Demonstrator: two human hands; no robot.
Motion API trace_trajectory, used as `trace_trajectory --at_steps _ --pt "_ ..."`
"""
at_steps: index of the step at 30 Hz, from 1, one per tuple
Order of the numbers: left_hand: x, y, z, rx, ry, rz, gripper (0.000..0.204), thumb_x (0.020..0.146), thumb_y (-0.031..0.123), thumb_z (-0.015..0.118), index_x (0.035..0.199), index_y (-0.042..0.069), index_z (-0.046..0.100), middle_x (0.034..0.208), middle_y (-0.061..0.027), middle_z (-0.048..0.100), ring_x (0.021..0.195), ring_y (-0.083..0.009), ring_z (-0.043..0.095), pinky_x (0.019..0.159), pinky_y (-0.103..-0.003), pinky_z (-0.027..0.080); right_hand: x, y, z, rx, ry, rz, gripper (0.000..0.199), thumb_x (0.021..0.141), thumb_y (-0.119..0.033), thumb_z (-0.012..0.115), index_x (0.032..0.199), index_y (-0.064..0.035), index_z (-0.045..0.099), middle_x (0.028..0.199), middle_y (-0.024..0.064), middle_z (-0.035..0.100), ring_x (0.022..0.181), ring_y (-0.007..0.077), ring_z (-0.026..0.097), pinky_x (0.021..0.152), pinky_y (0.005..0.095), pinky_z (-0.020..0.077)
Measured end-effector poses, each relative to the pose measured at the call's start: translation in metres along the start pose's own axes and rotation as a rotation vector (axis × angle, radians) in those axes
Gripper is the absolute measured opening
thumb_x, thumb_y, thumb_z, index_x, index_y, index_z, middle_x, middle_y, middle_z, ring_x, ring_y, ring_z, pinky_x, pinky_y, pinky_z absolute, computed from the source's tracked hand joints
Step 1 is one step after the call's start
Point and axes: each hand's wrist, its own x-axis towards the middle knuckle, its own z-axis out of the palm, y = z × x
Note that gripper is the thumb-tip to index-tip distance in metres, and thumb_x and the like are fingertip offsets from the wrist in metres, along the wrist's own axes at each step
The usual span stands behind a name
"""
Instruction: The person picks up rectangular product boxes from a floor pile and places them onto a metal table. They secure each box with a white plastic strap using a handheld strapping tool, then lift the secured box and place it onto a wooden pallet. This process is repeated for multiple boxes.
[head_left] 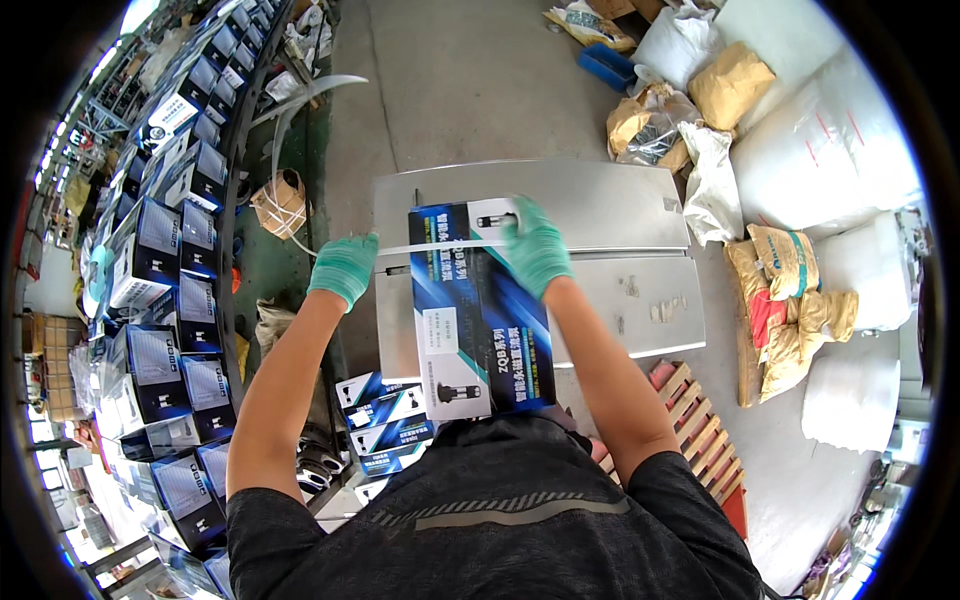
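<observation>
A blue, black and white printed carton (475, 320) lies on a grey metal strapping table (640, 215), with its near end close to my body. Across the carton's far part runs a white plastic strap (430, 247). My left hand (343, 270), in a green glove, is closed around the strap just left of the carton. From there the strap's loose length curls up and away to the left. My right hand (537, 247), gloved alike, is at the carton's far right side where the strap crosses. Motion blurs its fingers, so their grip is unclear.
Rows of similar cartons (160, 240) line a rack on the left. More cartons (385, 425) are stacked below the table's near left corner. A wooden pallet (700, 430) stands near right. Sacks (785, 265) and large wrapped rolls (830, 140) are farther right.
</observation>
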Motion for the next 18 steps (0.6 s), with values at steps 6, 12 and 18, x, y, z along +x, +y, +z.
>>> trace_trajectory --at_steps 6,12,18 --pt "-0.033 -0.07 0.058 0.002 -0.09 -0.198 0.041 0.091 0.008 0.058 0.133 0.008 0.057 0.105 -0.0149 0.071 0.098 -0.0314 0.071 0.084 -0.048 0.055 0.009 0.096 0.059 -0.278 -0.087 0.535 0.074 0.103 -0.048 0.045 0.161 -0.0077 0.021 0.15 0.0232 0.046 0.127 0.0447 0.056 0.106 0.0486 0.0467" --pt "-0.111 -0.163 0.125 -0.037 -0.264 -0.609 0.034 0.095 0.011 0.057 0.128 0.007 0.061 0.108 -0.0178 0.072 0.105 -0.0352 0.07 0.091 -0.046 0.055 0.009 0.047 0.058 -0.466 -0.145 0.597 0.084 0.101 -0.062 0.041 0.164 -0.0128 0.015 0.148 0.0207 0.047 0.125 0.0437 0.058 0.104 0.0517 0.0476" --pt "-0.132 -0.205 0.158 -0.158 -0.584 -0.78 0.03 0.101 0.02 0.051 0.12 0.009 0.072 0.128 -0.016 0.069 0.112 -0.0372 0.069 0.091 -0.047 0.057 0.009 0.028 0.059 -0.512 -0.172 0.505 0.089 0.098 -0.066 0.044 0.164 -0.013 0.016 0.15 0.0203 0.044 0.124 0.0426 0.06 0.102 0.0503 0.049"
